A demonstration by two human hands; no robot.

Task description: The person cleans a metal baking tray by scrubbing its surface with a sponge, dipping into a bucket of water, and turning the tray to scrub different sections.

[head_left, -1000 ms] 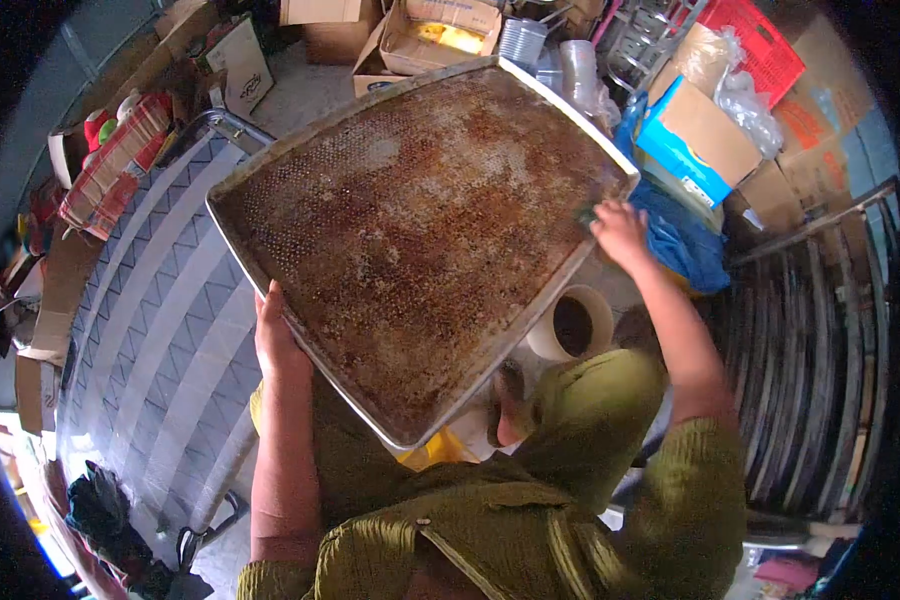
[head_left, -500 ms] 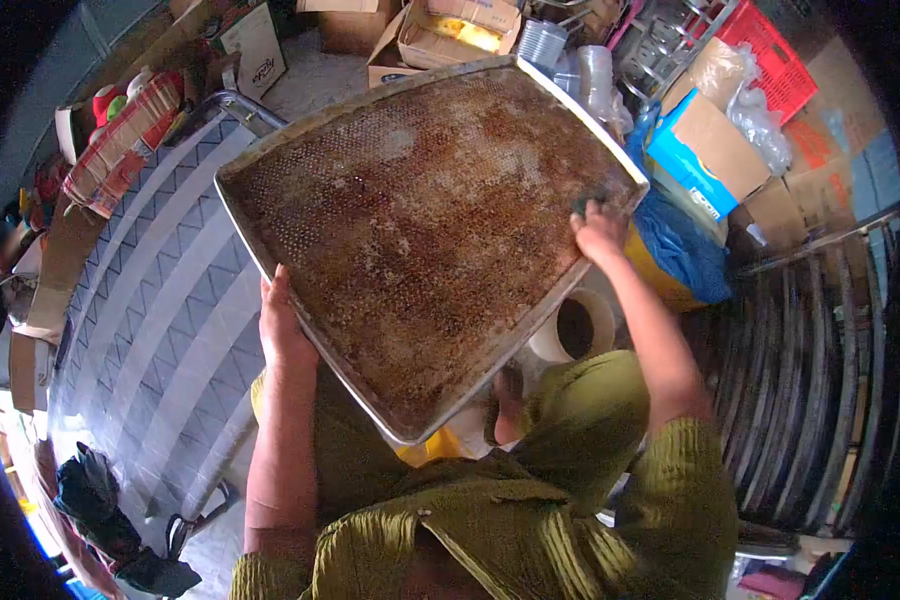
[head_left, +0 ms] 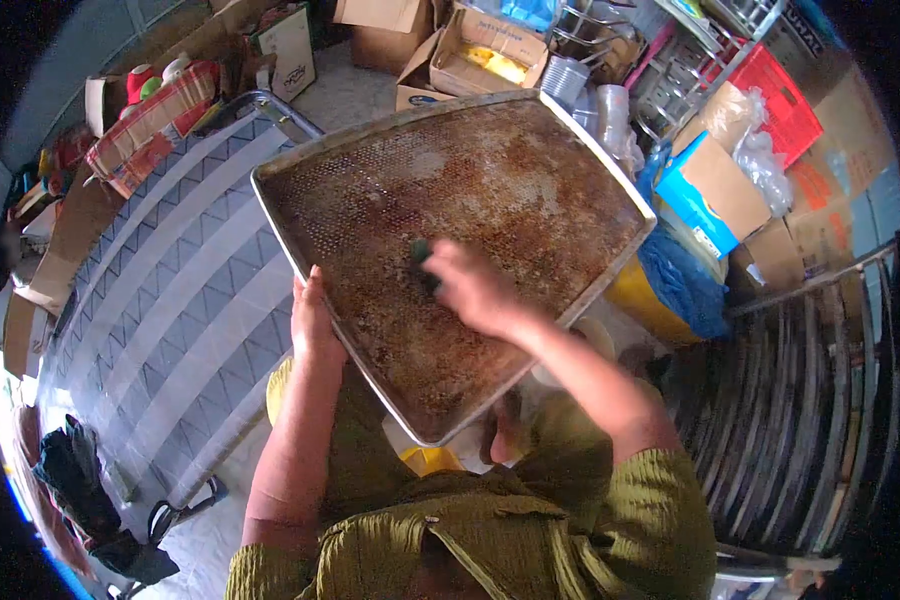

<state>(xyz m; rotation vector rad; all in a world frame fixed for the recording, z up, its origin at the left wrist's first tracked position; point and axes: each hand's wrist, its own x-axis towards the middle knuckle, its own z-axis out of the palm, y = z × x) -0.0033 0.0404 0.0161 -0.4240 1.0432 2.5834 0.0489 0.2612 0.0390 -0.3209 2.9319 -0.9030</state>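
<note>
A large rectangular tray (head_left: 530, 210) with a rusty brown, dimpled surface and pale rim is held tilted above my lap. My left hand (head_left: 315, 322) grips its left edge, the thumb over the rim. Over the middle of the tray, my right hand (head_left: 470, 290) is closed on a small dark green pad (head_left: 426, 266), pressed against the surface. Motion blurs my right fingers, and the pad is partly hidden beneath them.
A plastic-wrapped striped mattress (head_left: 180, 300) leans at the left. Dark metal racks (head_left: 780, 410) stand at the right. Cardboard boxes (head_left: 485, 50), a red crate (head_left: 775, 100) and a yellow bucket (head_left: 650, 300) with blue plastic lie beyond the tray.
My right hand and the green pad have moved left from the tray's right corner to its middle. My left hand still holds the left edge. The whole view has shifted slightly.
</note>
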